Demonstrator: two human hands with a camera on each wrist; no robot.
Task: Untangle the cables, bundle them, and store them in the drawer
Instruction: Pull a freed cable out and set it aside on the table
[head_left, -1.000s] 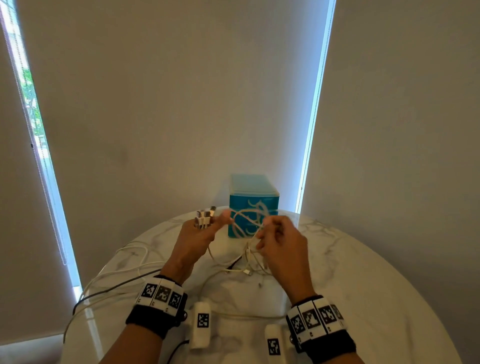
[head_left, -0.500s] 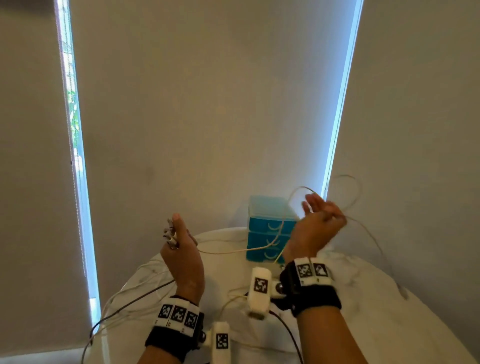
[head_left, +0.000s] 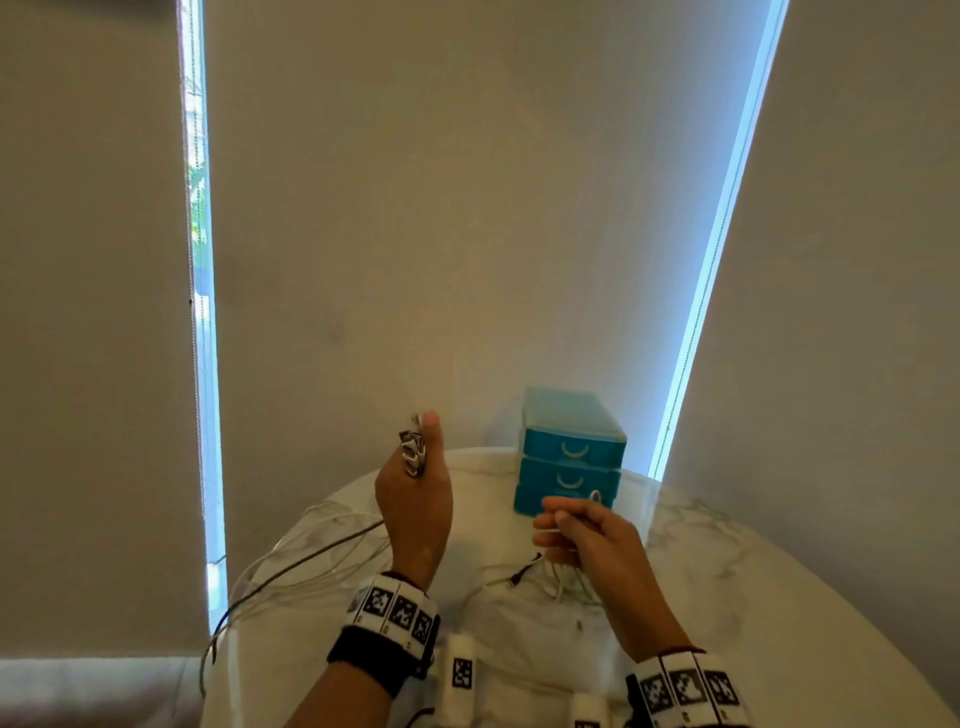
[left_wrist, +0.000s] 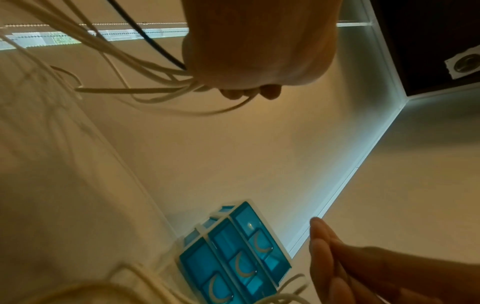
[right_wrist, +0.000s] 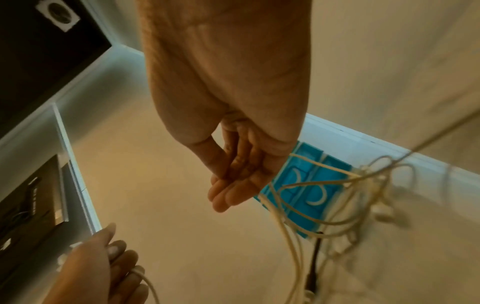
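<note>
My left hand (head_left: 415, 460) is raised over the round marble table (head_left: 737, 571) and grips a bunch of cable plugs (head_left: 411, 451). Several white cables and one dark cable (head_left: 306, 558) trail from it down over the table's left edge. The left wrist view shows that fist (left_wrist: 249, 90) closed with the cables (left_wrist: 145, 78) coming out of it. My right hand (head_left: 553, 525) is low in front of the blue three-drawer unit (head_left: 571, 452) and pinches white cable (head_left: 563, 584) that hangs in loops beneath it. All three drawers (left_wrist: 233, 259) look closed.
The drawer unit stands at the table's far edge against the wall. A dark-tipped plug (head_left: 524, 571) lies among loose cable between my hands. White tagged camera pods (head_left: 460, 670) hang under my wrists. Bright window gaps (head_left: 200, 312) flank the blinds.
My right hand has come down from its raised spot at the right to the front of the drawer unit, bringing the long cable loop down. The left hand still holds the plugs up.
</note>
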